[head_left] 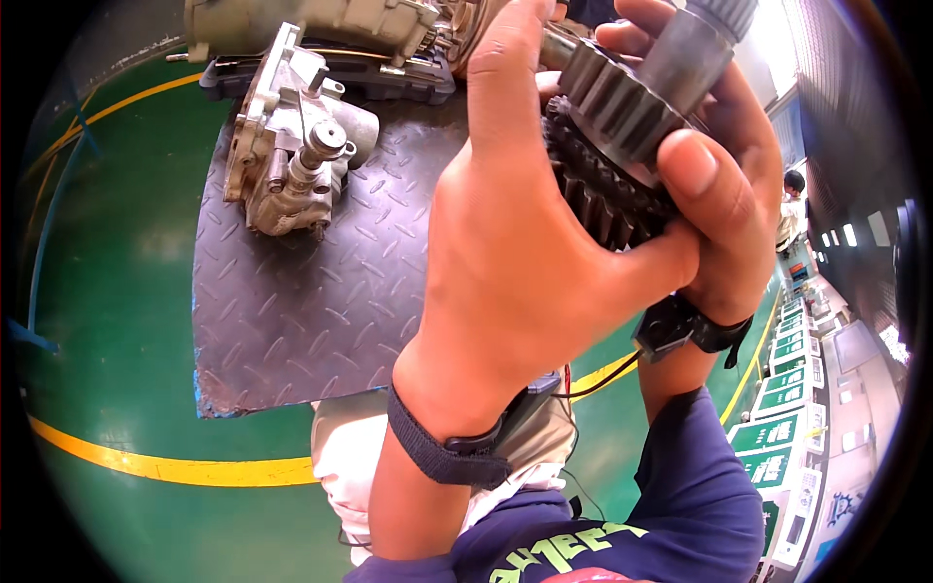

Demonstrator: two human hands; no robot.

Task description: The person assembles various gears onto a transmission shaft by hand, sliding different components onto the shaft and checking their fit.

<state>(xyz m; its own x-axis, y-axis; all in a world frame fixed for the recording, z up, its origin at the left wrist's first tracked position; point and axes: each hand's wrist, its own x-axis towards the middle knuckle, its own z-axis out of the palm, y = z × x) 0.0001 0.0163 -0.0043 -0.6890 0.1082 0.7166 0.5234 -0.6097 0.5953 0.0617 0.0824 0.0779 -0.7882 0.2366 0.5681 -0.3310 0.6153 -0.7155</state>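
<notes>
In the head view, both hands are raised close to the camera and wrap a grey steel gear shaft [622, 126], a stack of toothed wheels on a smooth round spindle. The upper wheel is pale grey with broad straight teeth; the wheel below it is darker, almost black, with finer teeth that look oily. The spindle runs up and to the right, out toward the top edge of the picture. The left hand [515, 243] is curled around the near side of the gear stack, thumb pointing up along it and palm pressed to the dark teeth. The right hand [724, 194] closes on the far side, its thumb lying across the rim of the pale wheel and its fingers curved behind the spindle. Each wrist wears a dark strap with a small black box, and a thin cable runs between them.

Below and to the left lies a dark grey steel tread plate [292, 311] with a raised diamond pattern, resting on a green painted floor [107, 291] marked with yellow lines. On the plate's upper part stands a pale cast-aluminium housing [292, 146] with a short round shaft stub sticking up from it. Behind it, at the top edge, sits a larger beige metal casing [321, 24] on a black tray.

At the right rim, well apart, there are green-and-white boards along an aisle, and a person stands far off.
</notes>
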